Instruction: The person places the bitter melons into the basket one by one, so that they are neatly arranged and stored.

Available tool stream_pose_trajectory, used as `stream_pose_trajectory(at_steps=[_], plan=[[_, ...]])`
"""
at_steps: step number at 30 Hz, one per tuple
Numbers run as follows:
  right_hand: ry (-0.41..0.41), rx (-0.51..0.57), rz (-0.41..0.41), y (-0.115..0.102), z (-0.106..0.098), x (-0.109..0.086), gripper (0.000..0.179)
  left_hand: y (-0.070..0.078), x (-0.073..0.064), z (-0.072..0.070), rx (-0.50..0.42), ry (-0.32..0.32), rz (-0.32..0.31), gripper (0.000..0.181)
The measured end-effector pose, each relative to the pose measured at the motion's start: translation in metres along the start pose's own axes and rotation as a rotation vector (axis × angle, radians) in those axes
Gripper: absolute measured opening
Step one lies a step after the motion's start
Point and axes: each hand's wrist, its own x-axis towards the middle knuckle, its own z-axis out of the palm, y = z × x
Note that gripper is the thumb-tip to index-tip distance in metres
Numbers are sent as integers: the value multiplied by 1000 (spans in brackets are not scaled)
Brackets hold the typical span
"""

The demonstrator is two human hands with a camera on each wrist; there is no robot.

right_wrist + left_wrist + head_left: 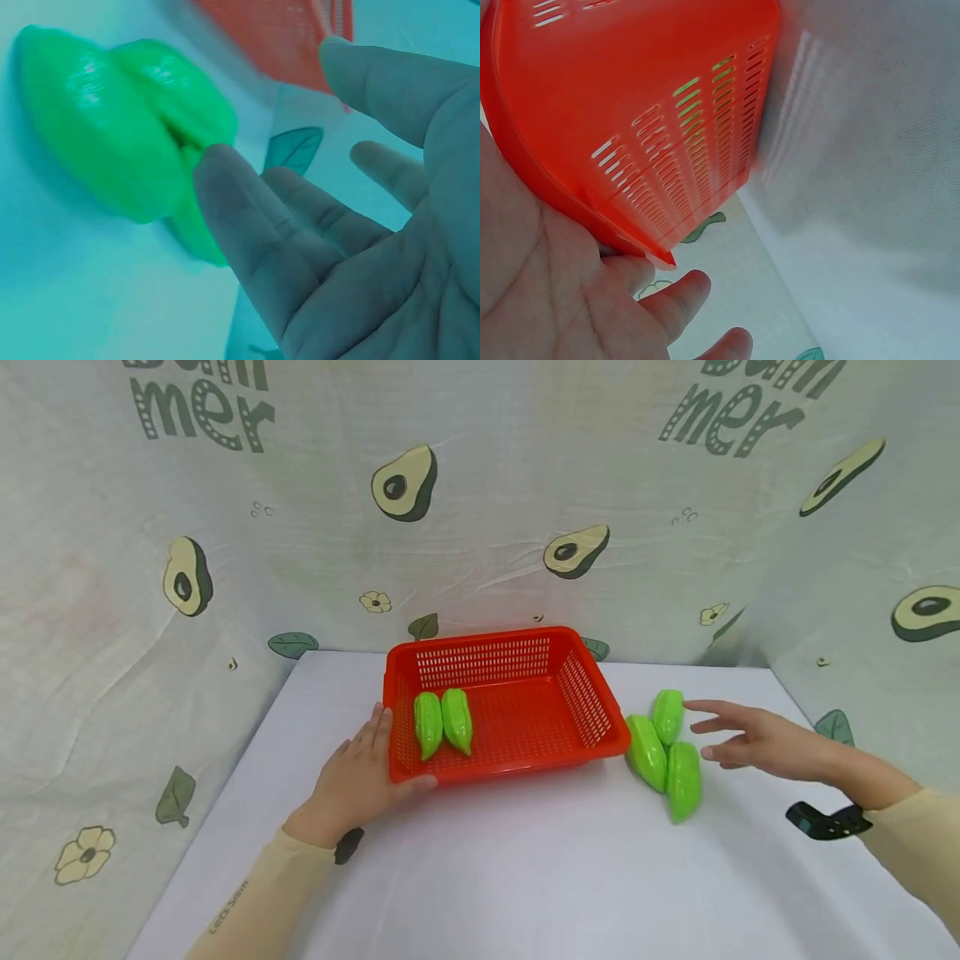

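A red plastic basket [510, 768] with slotted walls stands on the white table. Inside it, on the left, lie two glossy green ridged vegetables [428, 725] that taper to a point. My left hand [360, 781] rests along the basket's left corner, fingers straight over the left rim and thumb at the front rim. In the left wrist view its palm lies against the basket's rim [562, 217]. Right of the basket, three more green vegetables [684, 781] lie close together. My right hand [765, 743] reaches in from their right, fingers spread and holding nothing, fingertips near the back vegetable [667, 717].
A pale cloth [480, 560] printed with avocados, leaves and flowers hangs behind the table and at both sides. White tabletop [525, 877] stretches in front of the basket. A dark strap [828, 821] sits at the right wrist.
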Motion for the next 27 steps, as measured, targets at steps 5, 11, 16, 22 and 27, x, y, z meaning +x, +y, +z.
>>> stream_pose_trajectory(at_steps=[5, 11, 16, 22, 27], plan=[[12, 46, 8, 18, 10, -9, 75, 0, -2, -1, -1, 6, 9, 122], [22, 35, 27, 26, 18, -9, 77, 0, -3, 0, -4, 23, 18, 122], [52, -29, 41, 32, 23, -9, 78, 0, -2, 1, -3, 19, 15, 122], [87, -121, 63, 34, 33, -8, 81, 0, -2, 1, -7, 13, 10, 122], [88, -130, 72, 35, 41, -4, 83, 0, -1, 1, -5, 12, 7, 123]])
